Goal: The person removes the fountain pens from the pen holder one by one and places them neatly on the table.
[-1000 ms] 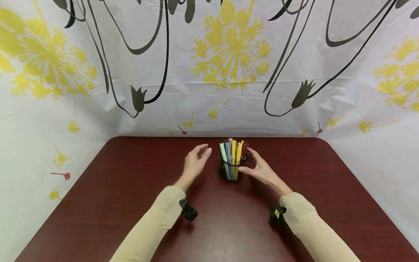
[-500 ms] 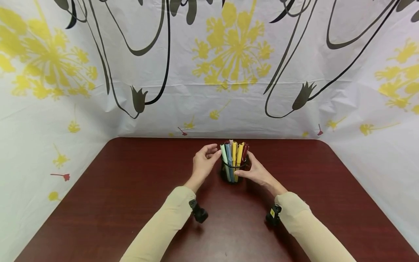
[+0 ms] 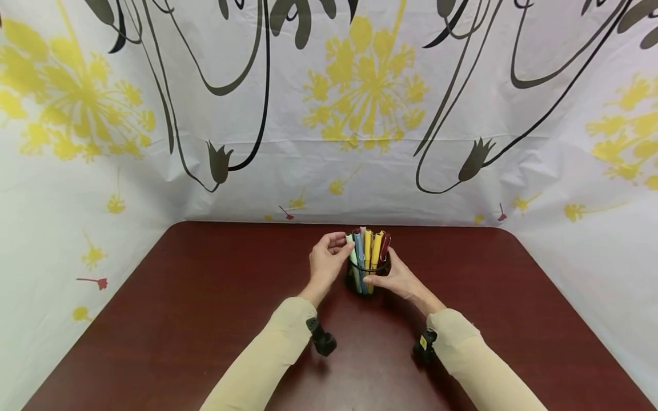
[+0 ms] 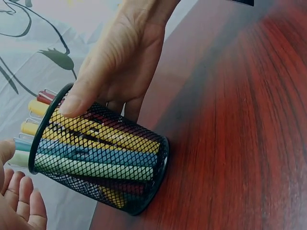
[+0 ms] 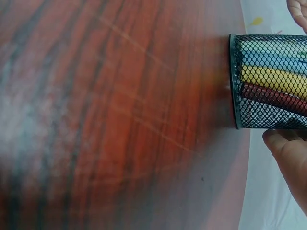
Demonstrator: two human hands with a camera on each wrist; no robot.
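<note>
A black mesh pen holder stands upright on the table, filled with several capped pens in light green, blue, yellow and dark red. My right hand grips the holder from its right side. Its thumb lies across the front of the mesh just below the rim, and the fingers go behind, as the left wrist view shows. At the holder's left, my left hand has thumb and forefinger on either side of the cap of the light green pen. The other fingers of that hand are bent loosely beneath the cap in the left wrist view.
The dark red wood-grain table spreads out around the holder. Behind it hangs a white sheet printed with yellow and grey plants, close to the table's far edge. Small black cameras are strapped to both wrists.
My left hand has moved right, from beside the holder to the light green pen's cap. The right thumb has slid further left across the holder's front. The head view has tipped slightly up.
</note>
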